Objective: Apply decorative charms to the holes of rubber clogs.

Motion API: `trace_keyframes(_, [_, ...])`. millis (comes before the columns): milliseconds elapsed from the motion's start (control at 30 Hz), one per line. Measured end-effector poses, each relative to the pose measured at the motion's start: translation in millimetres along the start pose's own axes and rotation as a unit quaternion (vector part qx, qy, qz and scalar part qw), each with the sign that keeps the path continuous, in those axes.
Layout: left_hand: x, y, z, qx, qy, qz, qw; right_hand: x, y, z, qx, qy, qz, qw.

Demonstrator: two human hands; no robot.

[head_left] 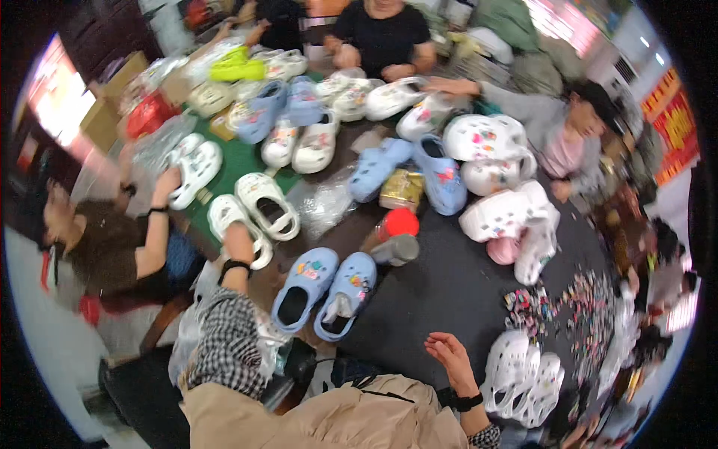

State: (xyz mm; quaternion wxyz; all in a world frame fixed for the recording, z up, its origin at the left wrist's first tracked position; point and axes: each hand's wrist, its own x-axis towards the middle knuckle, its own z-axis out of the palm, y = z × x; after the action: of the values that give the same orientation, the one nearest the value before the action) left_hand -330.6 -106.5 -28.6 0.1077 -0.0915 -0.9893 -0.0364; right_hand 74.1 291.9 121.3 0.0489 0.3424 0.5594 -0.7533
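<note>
My left hand (238,241) reaches to a white clog (222,211) on the table's left side, its fingers mostly hidden in the shoe's opening as it grips. Against that shoe's right side rests a matching white clog (267,203) with coloured charms. Nearer me, a pair of light blue clogs lies side by side: the left blue clog (315,268) and the right blue clog (357,278), both decorated with charms. Above the dark table's near edge, my right hand (451,358) is empty, fingers apart. Several plain white clogs (516,374) stand beside it on the right.
Small colourful charms (587,314) are scattered on the dark table (441,284) at right. A red-lidded jar (400,223), a grey-capped container (398,251) and a gold-labelled jar (402,188) stand mid-table among more clogs. A person's hand (166,182) touches a white clog at left; others sit around.
</note>
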Motion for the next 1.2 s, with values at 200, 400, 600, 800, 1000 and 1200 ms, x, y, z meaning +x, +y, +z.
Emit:
trace_keyframes(200, [36.6, -61.7, 67.8, 0.017, -0.062, -0.026, 0.998, -23.0, -2.9, -15.3, 0.064, 0.024, -0.052, 0.996])
trace_keyframes(400, [83.5, -5.6, 61.9, 0.032, -0.262, 0.144, 0.954, -65.0, 11.0, -62.7, 0.084, 0.124, -0.114, 0.982])
trace_keyframes(600, [72.0, -52.4, 23.6, 0.17, -0.128, 0.221, 0.952, -130.6, 46.2, -145.6, 0.055, 0.371, -0.175, 0.91])
trace_keyframes(800, [62.6, -47.3, 25.9, 0.105, -0.05, 0.042, 0.992, -173.7, 86.1, -213.4, -0.201, 0.598, -0.113, 0.768])
trace_keyframes(1000, [51.3, -20.6, -24.0, -0.079, 0.06, 0.104, 0.99, -164.4, 104.1, -241.4, -0.372, 0.517, -0.098, 0.764])
trace_keyframes(1200, [-72.8, 197.9, -121.9, -0.4, -0.044, 0.168, 0.9, -133.3, 116.1, -257.7, -0.41, 0.478, -0.056, 0.775])
